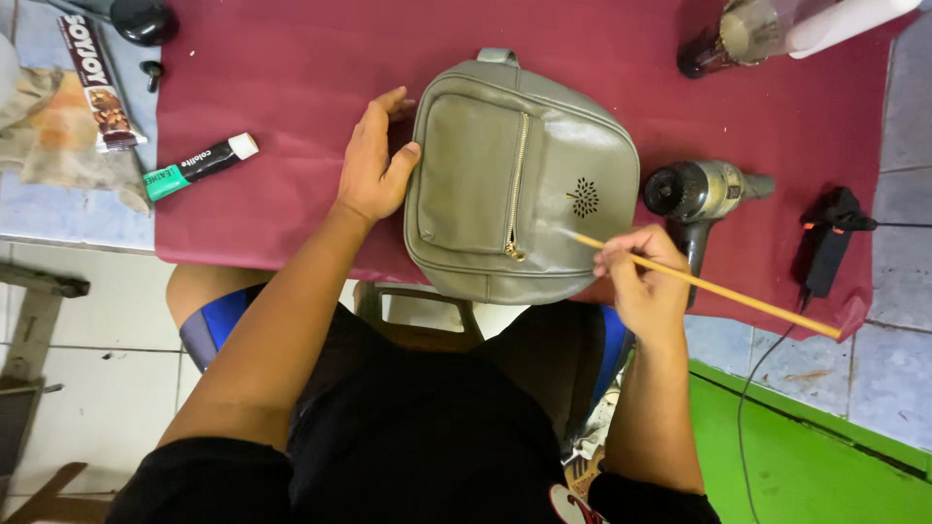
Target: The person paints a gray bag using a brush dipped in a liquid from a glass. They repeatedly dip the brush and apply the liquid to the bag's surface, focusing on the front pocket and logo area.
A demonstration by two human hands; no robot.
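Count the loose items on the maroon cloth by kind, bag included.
Grey-green leather backpack with gold zipper: 1
Thin wooden stick: 1
Grey hair dryer: 1
Black-and-green tube with white cap: 1
Dark bottle: 1
Total: 5

**What We Wear**

We see our own body from above. Our left hand (374, 160) and right hand (641, 277) are bare, with no rings, watch or gloves, and both forearms are uncovered up to the elbows. Black sleeves (209, 480) begin near the bottom edge of the view. Our top (427, 427) is black, with a small red and white patch (573, 505) low on the front. Over the thighs we wear shorts (225, 318) with blue showing on both sides.
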